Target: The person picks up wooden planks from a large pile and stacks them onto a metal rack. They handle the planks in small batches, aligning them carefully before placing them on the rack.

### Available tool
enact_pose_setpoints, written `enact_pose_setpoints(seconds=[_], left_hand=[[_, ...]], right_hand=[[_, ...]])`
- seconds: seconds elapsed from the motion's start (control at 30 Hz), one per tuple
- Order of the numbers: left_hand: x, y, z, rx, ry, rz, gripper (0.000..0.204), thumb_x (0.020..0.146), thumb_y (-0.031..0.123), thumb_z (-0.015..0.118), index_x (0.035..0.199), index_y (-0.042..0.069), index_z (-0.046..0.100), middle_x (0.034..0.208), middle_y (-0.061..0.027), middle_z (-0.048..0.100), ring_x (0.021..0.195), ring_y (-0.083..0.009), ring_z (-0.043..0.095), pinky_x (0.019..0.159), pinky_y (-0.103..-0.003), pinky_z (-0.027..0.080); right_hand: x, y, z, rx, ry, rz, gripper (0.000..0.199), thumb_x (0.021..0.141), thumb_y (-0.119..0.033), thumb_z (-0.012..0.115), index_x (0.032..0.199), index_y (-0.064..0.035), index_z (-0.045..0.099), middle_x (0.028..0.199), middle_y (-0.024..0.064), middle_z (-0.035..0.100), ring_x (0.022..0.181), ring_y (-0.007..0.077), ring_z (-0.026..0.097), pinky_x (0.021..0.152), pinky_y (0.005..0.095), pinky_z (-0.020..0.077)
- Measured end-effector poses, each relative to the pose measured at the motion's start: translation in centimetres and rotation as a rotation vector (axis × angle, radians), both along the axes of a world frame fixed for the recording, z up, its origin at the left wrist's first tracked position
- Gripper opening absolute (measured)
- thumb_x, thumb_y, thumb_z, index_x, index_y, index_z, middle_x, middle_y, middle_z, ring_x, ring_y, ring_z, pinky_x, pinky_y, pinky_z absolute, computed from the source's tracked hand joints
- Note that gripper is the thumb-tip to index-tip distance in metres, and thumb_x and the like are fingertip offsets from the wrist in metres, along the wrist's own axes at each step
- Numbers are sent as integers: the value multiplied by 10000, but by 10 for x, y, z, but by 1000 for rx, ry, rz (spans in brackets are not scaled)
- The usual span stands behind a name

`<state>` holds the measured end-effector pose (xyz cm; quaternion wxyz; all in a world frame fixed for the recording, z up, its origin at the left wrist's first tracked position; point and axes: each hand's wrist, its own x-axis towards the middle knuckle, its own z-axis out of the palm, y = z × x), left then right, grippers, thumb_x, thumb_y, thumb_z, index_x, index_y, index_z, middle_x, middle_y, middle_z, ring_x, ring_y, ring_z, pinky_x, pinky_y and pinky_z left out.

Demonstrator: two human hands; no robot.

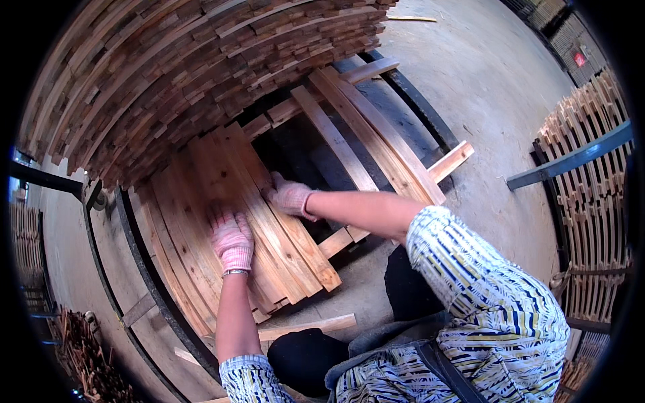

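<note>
My left hand (232, 240), in a pink-and-white knit glove, lies on a row of pale wooden boards (213, 168) with its fingers stretched out flat. My right hand (290, 196), gloved the same way, touches the outer edge of the rightmost board in that row. Its thumb stands apart from the fingers, which partly hide against the wood; it does not appear to be closed round anything. The boards lie side by side, close together, with their near ends uneven.
Beyond the boards rises a tall stack of wooden slats (222, 67). Spaced planks (336, 141) rest on crosspieces to the right. A dark metal rail (144, 262) runs along the left. Another slat stack (584, 195) stands far right, and a loose plank (316, 326) lies by my knees.
</note>
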<state>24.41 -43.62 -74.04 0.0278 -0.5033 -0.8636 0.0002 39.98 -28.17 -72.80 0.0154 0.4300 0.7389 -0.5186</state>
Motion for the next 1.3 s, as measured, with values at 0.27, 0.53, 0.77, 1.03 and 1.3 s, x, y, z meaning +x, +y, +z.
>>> enact_pose_setpoints(seconds=[0.27,0.53,0.77,1.03,1.3], left_hand=[[12,4,21,-164,-75,101,614,1019,444,362,1488,55,434,1609,-148,343,1473,-321,331,1191,-457,264],[4,-5,9,-41,-27,47,628,1023,453,342,1519,71,403,1634,-136,301,1517,-306,248,1227,-464,188],[11,3,10,-11,30,23,613,1016,453,377,1481,59,446,1593,-162,365,1458,-356,344,1202,-464,247],[12,-1,19,-104,-49,85,596,1007,443,387,1467,73,468,1594,-140,373,1482,-318,314,1192,-478,255],[13,6,5,4,-79,43,592,995,422,425,1454,50,463,1599,-152,355,1494,-334,282,1193,-466,250]], right_hand=[[146,32,38,1008,-387,132,819,802,-282,742,1494,-63,362,1474,242,390,1282,421,498,1029,494,461],[94,22,58,519,-58,-165,729,863,-376,600,1517,-160,361,1427,288,451,1256,474,527,1068,508,447],[15,-51,3,393,34,-100,747,885,-411,581,1547,-227,286,1410,332,442,1231,505,535,1055,514,455],[41,-18,-11,415,130,-145,663,949,-338,522,1528,-113,292,1314,305,542,1163,498,574,999,517,486],[13,-22,-38,256,33,14,681,983,-387,422,1511,30,314,1439,324,470,1299,466,503,1096,476,407]])
